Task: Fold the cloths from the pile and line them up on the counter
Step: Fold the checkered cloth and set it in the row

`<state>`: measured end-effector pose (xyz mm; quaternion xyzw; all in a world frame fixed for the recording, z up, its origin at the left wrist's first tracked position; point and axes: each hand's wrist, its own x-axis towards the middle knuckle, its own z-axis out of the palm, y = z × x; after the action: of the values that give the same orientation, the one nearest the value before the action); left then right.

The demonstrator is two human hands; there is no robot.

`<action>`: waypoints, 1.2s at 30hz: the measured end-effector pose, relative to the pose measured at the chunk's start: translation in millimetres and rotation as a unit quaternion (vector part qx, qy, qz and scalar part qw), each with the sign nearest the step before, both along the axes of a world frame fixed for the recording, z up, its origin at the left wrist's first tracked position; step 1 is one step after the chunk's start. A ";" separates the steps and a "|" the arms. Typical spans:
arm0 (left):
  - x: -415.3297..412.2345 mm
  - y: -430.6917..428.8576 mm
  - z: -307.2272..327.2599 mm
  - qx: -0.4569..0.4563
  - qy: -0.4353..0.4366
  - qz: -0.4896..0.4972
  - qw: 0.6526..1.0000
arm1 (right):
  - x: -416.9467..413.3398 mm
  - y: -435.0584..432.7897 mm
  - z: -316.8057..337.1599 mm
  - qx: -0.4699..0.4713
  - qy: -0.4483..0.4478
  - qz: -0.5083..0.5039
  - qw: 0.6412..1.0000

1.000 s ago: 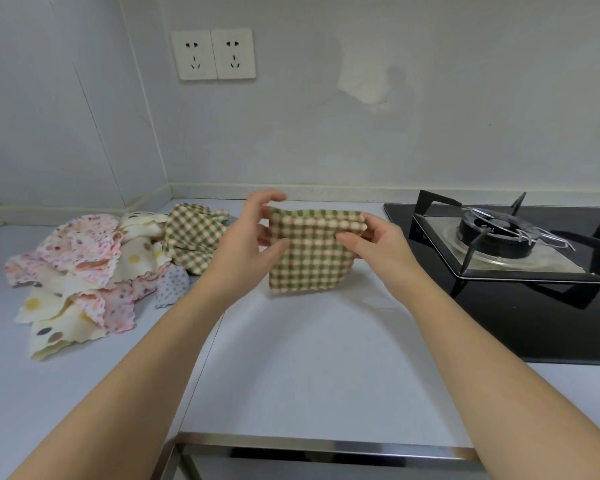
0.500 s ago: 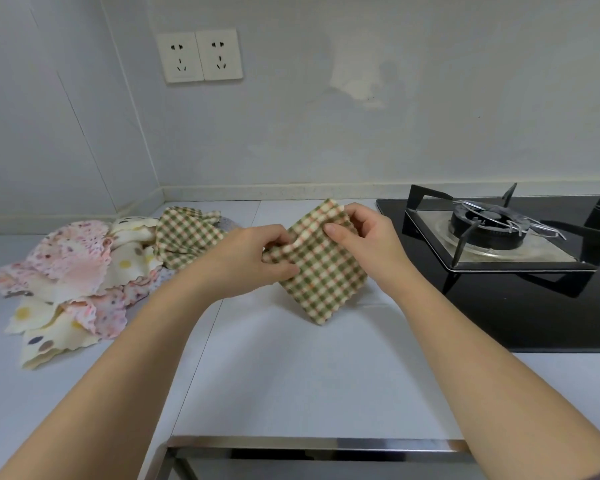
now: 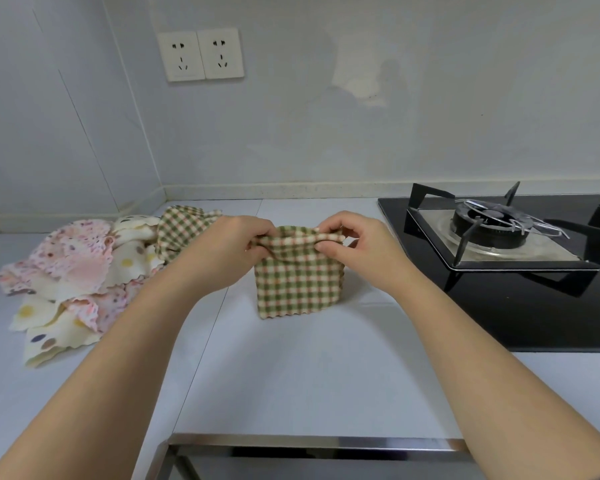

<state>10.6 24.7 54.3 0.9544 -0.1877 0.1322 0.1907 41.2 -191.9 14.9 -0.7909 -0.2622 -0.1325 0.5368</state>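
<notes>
A folded green-and-cream checked cloth (image 3: 298,285) hangs upright above the white counter (image 3: 291,368), its scalloped lower edge touching or just over the surface. My left hand (image 3: 229,251) pinches its top left corner and my right hand (image 3: 357,247) pinches its top right corner. To the left lies the pile of cloths (image 3: 73,271): pink floral ones, cream ones with coloured dots, and another green checked cloth (image 3: 181,230) at the pile's back right.
A black gas hob (image 3: 541,292) with a burner and metal pan support (image 3: 489,226) fills the right side of the counter. Two wall sockets (image 3: 201,55) sit above. A metal counter edge (image 3: 309,441) runs along the front.
The checked cloth was tilted into a diamond shape half a second ago; it now hangs square again, with both hands pinching its top corners.
</notes>
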 end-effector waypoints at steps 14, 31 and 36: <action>-3.3 -0.8 6.8 0.059 -0.069 -0.035 0.995 | -5.8 1.3 7.1 -0.048 0.010 0.073 0.996; -12.3 -9.1 14.3 0.016 0.141 -0.058 0.988 | -7.6 7.3 10.6 0.108 0.017 0.022 0.994; -12.5 -9.7 8.9 0.031 0.263 -0.039 0.963 | -6.0 9.6 8.9 0.100 0.025 0.041 0.994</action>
<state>-1.9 15.0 63.3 0.9529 -0.1724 -0.1372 0.2086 35.2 -182.3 23.8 -0.7245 -0.2666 -0.1161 0.6249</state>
